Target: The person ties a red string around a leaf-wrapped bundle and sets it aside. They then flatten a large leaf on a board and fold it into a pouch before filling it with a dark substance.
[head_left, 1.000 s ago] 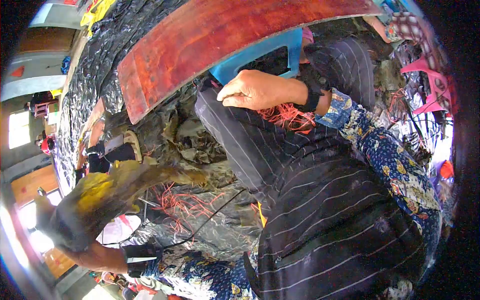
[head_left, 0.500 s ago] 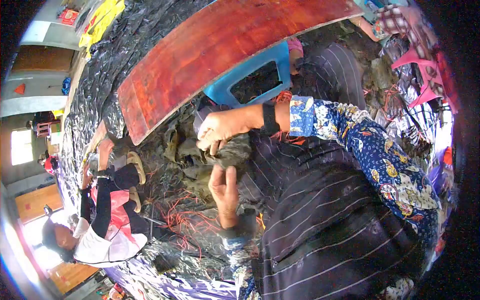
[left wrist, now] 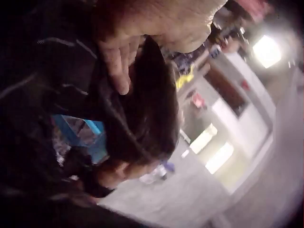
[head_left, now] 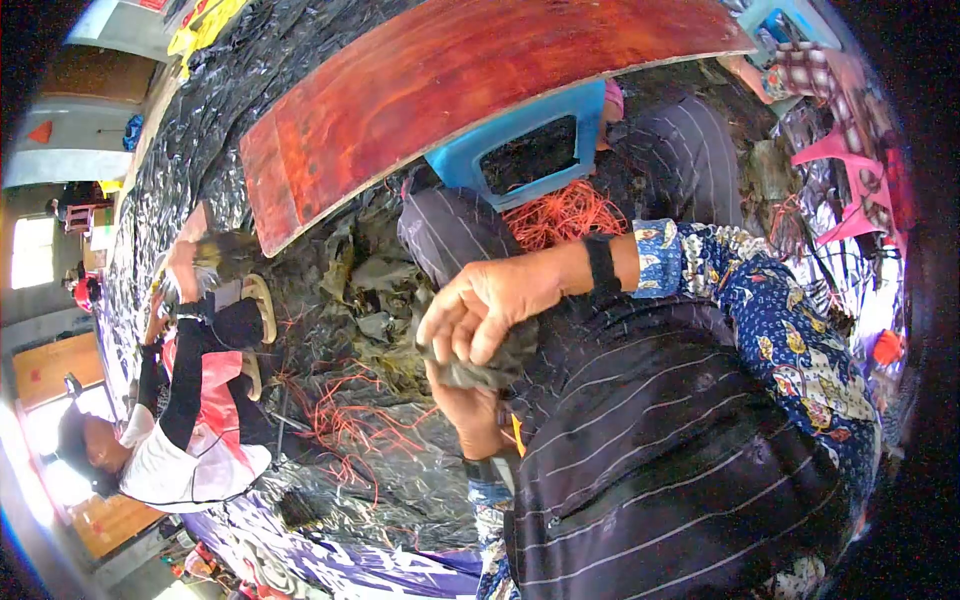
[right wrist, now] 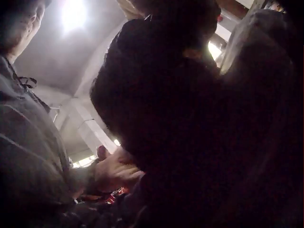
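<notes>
In the head view my left hand (head_left: pixel 468 408) and right hand (head_left: pixel 495 305) are close together over my lap. Between them is a large, limp, dark brown leaf (head_left: pixel 490 368), like a tobacco leaf, and both hands grip it. The left wrist view has the left hand (left wrist: pixel 152 28) at the top with fingers curled over the edge of the leaf (left wrist: pixel 147 109), while the right hand (left wrist: pixel 118 173) holds it lower down. Dark leaf (right wrist: pixel 152 95) fills much of the right wrist view, hiding most of the grip. More crumpled leaves (head_left: pixel 380 300) lie on the floor before my knees.
A red-brown board (head_left: pixel 480 70) spans the top, with a blue plastic stool (head_left: pixel 455 165) under its edge. Red strings (head_left: pixel 565 215) lie by my lap, and more string (head_left: pixel 350 420) on the black sheeting. Another person (head_left: pixel 190 440) sits at left; a pink stool (head_left: pixel 850 165) stands at right.
My left hand, earlier stretched far left with a yellow-brown leaf, has come back to my lap. The right hand first moved left, then back and down against the left hand.
</notes>
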Tool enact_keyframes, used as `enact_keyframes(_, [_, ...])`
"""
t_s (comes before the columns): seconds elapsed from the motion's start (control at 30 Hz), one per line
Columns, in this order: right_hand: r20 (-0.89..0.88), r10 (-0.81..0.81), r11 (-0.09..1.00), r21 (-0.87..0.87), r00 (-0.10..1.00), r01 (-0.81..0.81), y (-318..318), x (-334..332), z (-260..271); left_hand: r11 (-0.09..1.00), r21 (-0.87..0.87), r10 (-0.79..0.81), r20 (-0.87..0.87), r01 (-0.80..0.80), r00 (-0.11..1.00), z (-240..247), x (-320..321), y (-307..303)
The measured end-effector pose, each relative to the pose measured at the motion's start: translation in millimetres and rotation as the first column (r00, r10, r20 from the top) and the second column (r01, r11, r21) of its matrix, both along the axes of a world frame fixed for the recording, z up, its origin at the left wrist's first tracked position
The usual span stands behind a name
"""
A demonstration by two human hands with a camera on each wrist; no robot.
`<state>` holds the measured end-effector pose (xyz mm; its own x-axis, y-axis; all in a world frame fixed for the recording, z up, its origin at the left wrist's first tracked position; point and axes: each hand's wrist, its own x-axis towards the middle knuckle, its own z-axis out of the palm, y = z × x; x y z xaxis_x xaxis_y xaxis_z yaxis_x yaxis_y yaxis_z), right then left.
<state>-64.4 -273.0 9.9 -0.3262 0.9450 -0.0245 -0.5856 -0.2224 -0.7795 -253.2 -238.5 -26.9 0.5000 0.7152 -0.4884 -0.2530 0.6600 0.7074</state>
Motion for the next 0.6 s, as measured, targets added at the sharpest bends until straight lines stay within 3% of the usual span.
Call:
enact_keyframes(0.07, [-0.086, 0.174, 0.982, 0.087, 0.981, -0.166, -7.4, -9.4, 10.7, 0.979, -0.170, -0.033, 0.419, 0.114, 0.907, -50.7, -37.9, 14.9])
enact_keyframes(0.1, [-0.107, 0.265, 0.960, 0.123, 0.958, -0.252, -8.0, -11.8, 8.6, 0.978, -0.171, -0.035, 0.419, 0.117, 0.907, -56.9, -45.3, 24.7])
enact_keyframes(0.2, [-0.043, 0.389, 0.914, 0.140, 0.920, -0.380, -13.7, -19.0, -1.5, 0.995, 0.013, -0.102, 0.099, 0.102, 0.990, -66.6, -54.2, 62.5])
enact_keyframes(0.27, [0.018, 0.352, 0.926, 0.141, 0.936, -0.351, -16.6, -22.1, -14.8, 0.975, 0.136, -0.161, -0.106, 0.175, 0.981, -72.2, -37.1, 80.8])
enact_keyframes(0.3, [0.075, 0.348, 0.922, 0.152, 0.935, -0.355, -17.2, -21.3, -21.2, 0.982, 0.157, -0.081, -0.155, 0.105, 0.985, -47.4, -21.8, 81.4])
enact_keyframes(0.33, [0.169, 0.282, 0.932, 0.184, 0.944, -0.311, -14.8, -18.0, -21.9, 0.983, 0.183, 0.004, -0.202, 0.034, 0.979, -14.4, -9.3, 82.0])
enact_keyframes(0.4, [0.281, 0.159, 0.956, 0.196, 0.946, -0.219, -13.5, -0.8, -16.2, 0.970, 0.229, 0.086, 0.012, -0.087, 0.996, 3.9, -11.8, 89.1])
enact_keyframes(0.47, [0.444, -0.044, 0.970, 0.234, 0.895, -0.068, -15.6, 28.7, 3.6, 0.960, 0.276, -0.084, 0.160, 0.037, 0.984, 22.2, -23.5, 114.7])
enact_keyframes(0.53, [0.513, -0.155, 0.975, 0.220, 0.844, 0.045, -18.2, 64.2, 18.8, 0.947, 0.309, 0.089, 0.018, -0.091, 0.996, 38.2, -22.7, 130.1])
enact_keyframes(0.6, [0.620, -0.314, 0.930, 0.352, 0.719, 0.103, -3.8, 107.0, 37.5, 0.767, 0.626, 0.286, -0.136, -0.141, 0.949, 41.7, -27.7, 165.3])
